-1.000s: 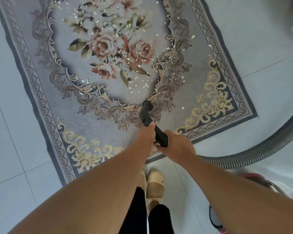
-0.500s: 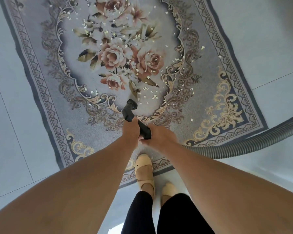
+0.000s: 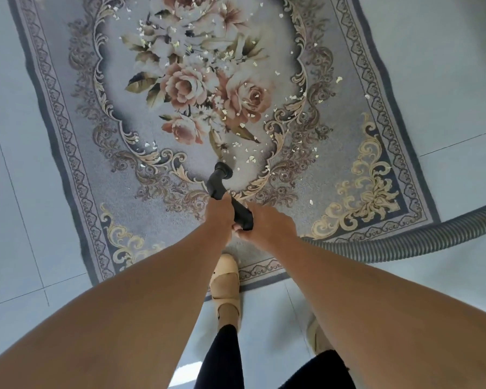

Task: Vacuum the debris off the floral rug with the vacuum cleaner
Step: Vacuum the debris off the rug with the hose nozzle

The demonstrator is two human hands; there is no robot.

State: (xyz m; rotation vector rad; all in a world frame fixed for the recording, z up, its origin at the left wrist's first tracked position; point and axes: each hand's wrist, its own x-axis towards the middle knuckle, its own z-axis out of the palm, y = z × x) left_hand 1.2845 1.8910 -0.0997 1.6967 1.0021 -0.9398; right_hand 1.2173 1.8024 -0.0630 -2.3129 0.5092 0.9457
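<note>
Shoe [image 3: 225, 279] with toe on the near edge of the floral rug [image 3: 141, 220]. Left hand [image 3: 218, 217] and right hand [image 3: 272, 224] both grip the black vacuum nozzle [image 3: 222, 178], fingers mostly hidden beneath. Its long axis points away from the person, round mouth at the rug beside pale debris [image 3: 251, 159]. Ribbed hose [image 3: 404, 242] exits right, cut off

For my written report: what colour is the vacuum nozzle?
The vacuum nozzle is black, shown best in the head view.
</note>
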